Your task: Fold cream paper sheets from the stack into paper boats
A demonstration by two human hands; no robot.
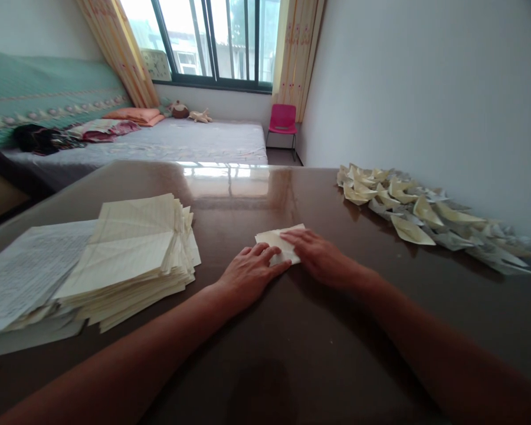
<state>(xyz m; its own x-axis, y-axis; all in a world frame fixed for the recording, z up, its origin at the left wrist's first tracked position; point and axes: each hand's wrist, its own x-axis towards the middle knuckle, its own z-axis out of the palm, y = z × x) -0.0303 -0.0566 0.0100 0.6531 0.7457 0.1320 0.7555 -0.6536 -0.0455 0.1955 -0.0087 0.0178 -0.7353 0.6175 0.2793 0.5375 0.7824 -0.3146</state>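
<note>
A small folded piece of cream paper (275,239) lies on the dark brown table (265,354) in front of me. My left hand (248,273) lies flat with its fingers stretched over the paper's near left corner. My right hand (319,255) presses flat on the paper's right side, fingers pointing left. Both hands are open and rest on the sheet.
A thick stack of cream sheets (133,260) sits at the left, with printed pages (24,271) beside it. Several folded paper boats (407,206) are heaped along the right wall. Beyond the table are a bed (181,141), a pink chair (282,121) and a window (216,41).
</note>
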